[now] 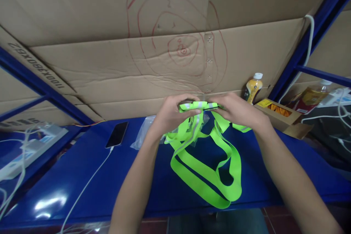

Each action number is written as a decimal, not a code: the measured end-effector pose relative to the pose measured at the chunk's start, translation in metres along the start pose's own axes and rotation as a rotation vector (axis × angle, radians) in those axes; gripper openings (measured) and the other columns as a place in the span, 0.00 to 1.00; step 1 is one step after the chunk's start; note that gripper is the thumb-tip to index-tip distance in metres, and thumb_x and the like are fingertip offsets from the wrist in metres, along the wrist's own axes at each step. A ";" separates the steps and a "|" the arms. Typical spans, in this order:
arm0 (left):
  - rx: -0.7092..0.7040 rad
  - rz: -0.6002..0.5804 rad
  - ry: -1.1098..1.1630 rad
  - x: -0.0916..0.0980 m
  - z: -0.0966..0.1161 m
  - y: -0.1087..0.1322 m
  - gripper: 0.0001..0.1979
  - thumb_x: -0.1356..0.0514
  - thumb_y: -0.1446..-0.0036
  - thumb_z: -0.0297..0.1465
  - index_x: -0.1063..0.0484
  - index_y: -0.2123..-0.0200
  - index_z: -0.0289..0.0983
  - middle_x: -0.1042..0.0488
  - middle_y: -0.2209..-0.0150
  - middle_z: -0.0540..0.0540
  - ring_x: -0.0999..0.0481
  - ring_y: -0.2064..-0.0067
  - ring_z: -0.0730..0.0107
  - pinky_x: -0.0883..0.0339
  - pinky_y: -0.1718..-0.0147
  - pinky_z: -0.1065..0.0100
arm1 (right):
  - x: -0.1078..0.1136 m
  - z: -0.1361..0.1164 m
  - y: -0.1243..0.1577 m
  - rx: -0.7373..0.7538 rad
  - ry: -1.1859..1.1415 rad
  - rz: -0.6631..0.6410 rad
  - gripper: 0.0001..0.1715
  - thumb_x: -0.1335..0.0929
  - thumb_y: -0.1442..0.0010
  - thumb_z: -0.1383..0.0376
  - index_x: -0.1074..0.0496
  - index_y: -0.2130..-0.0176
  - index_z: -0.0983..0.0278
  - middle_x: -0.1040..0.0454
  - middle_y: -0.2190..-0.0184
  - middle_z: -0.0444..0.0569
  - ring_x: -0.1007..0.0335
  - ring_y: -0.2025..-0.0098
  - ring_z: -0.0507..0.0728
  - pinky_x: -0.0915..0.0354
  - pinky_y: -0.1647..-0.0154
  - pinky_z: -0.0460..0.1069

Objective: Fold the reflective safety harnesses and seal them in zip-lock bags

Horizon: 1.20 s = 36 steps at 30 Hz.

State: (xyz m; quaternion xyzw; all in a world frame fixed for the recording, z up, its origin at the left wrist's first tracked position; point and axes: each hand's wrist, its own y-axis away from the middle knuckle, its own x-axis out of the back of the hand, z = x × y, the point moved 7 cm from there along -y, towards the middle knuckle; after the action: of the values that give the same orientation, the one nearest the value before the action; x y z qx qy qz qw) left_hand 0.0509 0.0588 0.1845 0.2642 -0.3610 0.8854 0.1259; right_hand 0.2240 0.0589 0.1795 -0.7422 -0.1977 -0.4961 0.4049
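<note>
Both hands are raised above the blue shelf surface (pixel 82 161) and meet at a folded section of a neon-green reflective strap vest (pixel 204 153). The left hand (pixel 171 113) is closed on the left end of the folded bundle, fingers curled over the top and thumb underneath. The right hand (pixel 237 111) is closed on the right end of the same bundle, pinching it between fingers and thumb. Grey reflective bands show on the folded part between the two hands. Below the hands, the remaining straps hang down in loose loops and rest on the shelf surface, near its front edge. A clear plastic bag (pixel 144 133) lies just beside and below the left hand. Further left of the left hand, a dark phone (pixel 117 134) lies flat with a white cable (pixel 87 184) plugged in. Right of the right hand stand a yellow bottle (pixel 253 87) and an open cardboard box (pixel 282 115). A cardboard sheet (pixel 109 62) with red concentric circles stands behind both hands.
</note>
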 end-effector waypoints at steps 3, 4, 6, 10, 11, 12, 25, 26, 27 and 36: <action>0.066 -0.042 0.066 -0.003 -0.011 -0.003 0.21 0.27 0.41 0.47 0.17 0.51 0.40 0.15 0.52 0.43 0.18 0.49 0.54 0.28 0.48 0.60 | -0.003 0.001 -0.002 0.014 0.075 0.116 0.23 0.38 0.35 0.77 0.21 0.49 0.62 0.17 0.53 0.53 0.20 0.53 0.61 0.33 0.54 0.52; 0.077 -0.041 0.113 -0.004 -0.014 -0.003 0.22 0.30 0.38 0.50 0.17 0.51 0.40 0.16 0.51 0.42 0.19 0.47 0.53 0.28 0.46 0.59 | -0.004 0.001 -0.002 0.037 0.090 0.160 0.28 0.39 0.36 0.78 0.22 0.45 0.60 0.18 0.48 0.54 0.21 0.49 0.62 0.31 0.51 0.53; 0.159 -0.051 0.261 -0.010 -0.021 -0.001 0.25 0.36 0.34 0.54 0.17 0.53 0.38 0.16 0.53 0.41 0.18 0.49 0.54 0.26 0.49 0.59 | -0.005 0.001 -0.002 0.090 0.122 0.249 0.34 0.40 0.36 0.80 0.24 0.38 0.60 0.21 0.41 0.55 0.23 0.42 0.63 0.30 0.43 0.57; 0.421 -0.092 0.530 -0.024 -0.038 0.006 0.24 0.28 0.43 0.51 0.20 0.59 0.35 0.19 0.65 0.44 0.22 0.68 0.63 0.29 0.69 0.65 | -0.002 0.000 -0.002 0.114 0.125 0.359 0.39 0.39 0.37 0.80 0.29 0.32 0.60 0.25 0.36 0.55 0.28 0.35 0.65 0.32 0.35 0.61; 0.414 -0.074 0.537 -0.023 -0.039 0.006 0.24 0.25 0.45 0.49 0.20 0.58 0.35 0.20 0.66 0.45 0.23 0.69 0.65 0.30 0.69 0.66 | -0.003 -0.001 -0.003 0.100 0.091 0.330 0.40 0.37 0.36 0.78 0.32 0.29 0.59 0.27 0.35 0.56 0.29 0.34 0.65 0.32 0.35 0.61; 0.368 -0.051 0.511 -0.019 -0.037 0.005 0.23 0.25 0.46 0.47 0.20 0.58 0.35 0.20 0.64 0.45 0.23 0.67 0.65 0.29 0.67 0.66 | -0.004 -0.001 -0.004 0.082 0.047 0.283 0.42 0.34 0.36 0.75 0.36 0.26 0.58 0.29 0.33 0.56 0.30 0.33 0.66 0.32 0.35 0.62; 0.137 -0.057 0.079 -0.002 -0.017 0.003 0.19 0.23 0.48 0.44 0.19 0.62 0.36 0.23 0.69 0.49 0.29 0.68 0.70 0.37 0.68 0.70 | 0.012 -0.010 0.002 0.014 -0.180 0.099 0.08 0.32 0.32 0.68 0.21 0.58 0.63 0.21 0.68 0.44 0.27 0.67 0.54 0.35 0.61 0.48; 0.174 -0.079 0.168 -0.005 -0.023 0.002 0.21 0.23 0.49 0.46 0.19 0.62 0.35 0.23 0.68 0.48 0.28 0.67 0.69 0.37 0.68 0.70 | 0.012 -0.011 0.002 0.035 -0.154 0.143 0.12 0.33 0.33 0.71 0.20 0.55 0.62 0.19 0.65 0.45 0.24 0.62 0.55 0.33 0.58 0.49; 0.205 -0.105 0.269 -0.009 -0.027 0.002 0.23 0.24 0.49 0.48 0.19 0.61 0.35 0.22 0.66 0.47 0.27 0.66 0.69 0.35 0.68 0.71 | 0.012 -0.013 0.002 0.054 -0.126 0.183 0.17 0.34 0.34 0.74 0.20 0.52 0.61 0.18 0.60 0.47 0.21 0.57 0.57 0.31 0.53 0.50; 0.408 0.049 0.689 -0.014 -0.039 0.005 0.27 0.18 0.58 0.38 0.20 0.57 0.36 0.22 0.60 0.47 0.24 0.65 0.70 0.28 0.65 0.70 | -0.006 -0.024 -0.004 0.047 0.019 0.250 0.46 0.35 0.41 0.80 0.35 0.28 0.60 0.30 0.32 0.58 0.33 0.30 0.69 0.34 0.31 0.66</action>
State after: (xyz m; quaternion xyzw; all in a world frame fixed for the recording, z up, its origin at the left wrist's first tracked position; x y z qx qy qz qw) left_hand 0.0456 0.0821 0.1508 -0.0370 -0.1206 0.9784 0.1635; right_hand 0.2049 0.0427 0.1800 -0.7467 -0.1115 -0.4440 0.4826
